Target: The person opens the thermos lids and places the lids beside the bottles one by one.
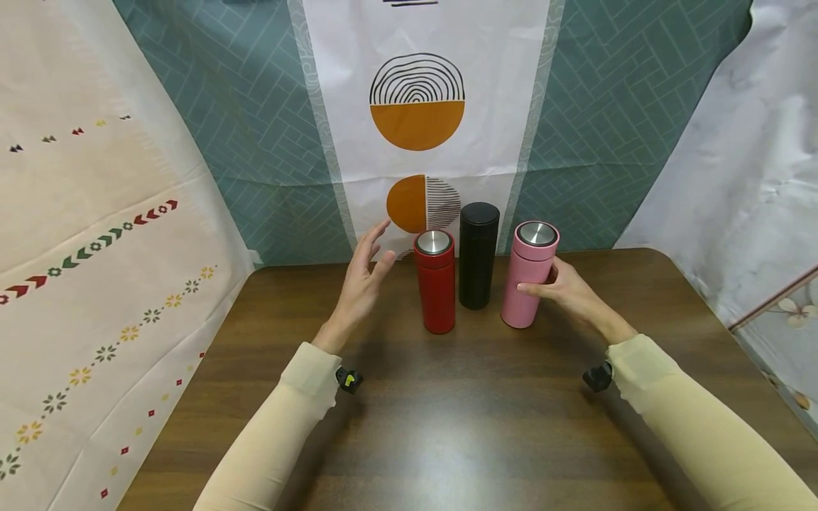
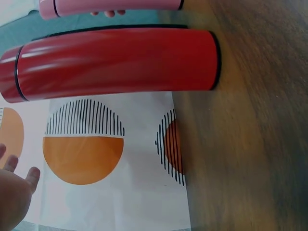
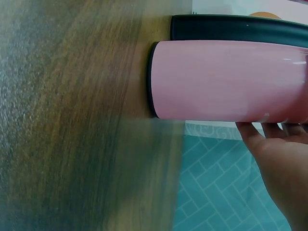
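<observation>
Three thermos bottles stand upright on a brown wooden table (image 1: 409, 426). The pink thermos (image 1: 527, 273), with a steel-topped lid, is on the right; my right hand (image 1: 575, 294) grips its upper side, thumb across the front. Fingertips show past the pink thermos (image 2: 115, 6) in the left wrist view. In the middle and slightly farther back is a black thermos (image 1: 478, 259). The red thermos (image 1: 437, 291), also steel-topped, stands on the left. My left hand (image 1: 359, 291) hovers left of it, holding nothing, its fingers spread and apart from the bottle.
Behind the table's back edge hangs a teal and white cloth (image 1: 275, 156) with orange and black shapes. A cream patterned cloth (image 1: 96, 248) borders the left side, a white one (image 1: 735, 156) the right. Bare wood lies in front of the bottles.
</observation>
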The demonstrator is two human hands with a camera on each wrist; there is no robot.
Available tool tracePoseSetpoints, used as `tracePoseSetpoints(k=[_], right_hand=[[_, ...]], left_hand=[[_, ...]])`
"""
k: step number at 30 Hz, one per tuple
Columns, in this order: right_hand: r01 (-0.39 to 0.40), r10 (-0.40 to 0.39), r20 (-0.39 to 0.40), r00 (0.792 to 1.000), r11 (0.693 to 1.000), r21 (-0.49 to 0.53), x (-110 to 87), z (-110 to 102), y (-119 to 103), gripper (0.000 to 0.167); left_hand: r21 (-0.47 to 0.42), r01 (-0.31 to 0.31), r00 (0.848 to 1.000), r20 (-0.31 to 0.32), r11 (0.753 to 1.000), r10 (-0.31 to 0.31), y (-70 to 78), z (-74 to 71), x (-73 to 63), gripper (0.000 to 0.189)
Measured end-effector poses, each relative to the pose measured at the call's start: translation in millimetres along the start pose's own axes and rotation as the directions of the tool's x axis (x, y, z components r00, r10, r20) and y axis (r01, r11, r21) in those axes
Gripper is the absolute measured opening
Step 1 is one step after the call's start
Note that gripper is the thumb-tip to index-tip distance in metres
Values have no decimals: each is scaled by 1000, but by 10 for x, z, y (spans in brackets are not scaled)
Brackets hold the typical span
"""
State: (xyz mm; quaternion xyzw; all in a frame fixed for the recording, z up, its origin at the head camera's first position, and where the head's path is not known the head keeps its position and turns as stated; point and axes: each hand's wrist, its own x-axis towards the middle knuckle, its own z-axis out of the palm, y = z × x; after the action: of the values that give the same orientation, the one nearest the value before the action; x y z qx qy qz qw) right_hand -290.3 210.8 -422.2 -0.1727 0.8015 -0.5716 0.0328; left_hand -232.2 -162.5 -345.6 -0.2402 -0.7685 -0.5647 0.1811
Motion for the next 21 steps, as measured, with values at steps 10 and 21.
tracePoseSetpoints(k=[10, 21], right_hand=[[20, -20, -4, 1000, 1000, -19, -27, 37, -49, 56], [55, -58, 45, 997, 996, 67, -35, 112, -155, 54]], left_hand=[[4, -58, 998, -15, 998, 58, -133, 42, 71, 75], [21, -84, 996, 1, 996, 84, -282, 34, 171, 91]])
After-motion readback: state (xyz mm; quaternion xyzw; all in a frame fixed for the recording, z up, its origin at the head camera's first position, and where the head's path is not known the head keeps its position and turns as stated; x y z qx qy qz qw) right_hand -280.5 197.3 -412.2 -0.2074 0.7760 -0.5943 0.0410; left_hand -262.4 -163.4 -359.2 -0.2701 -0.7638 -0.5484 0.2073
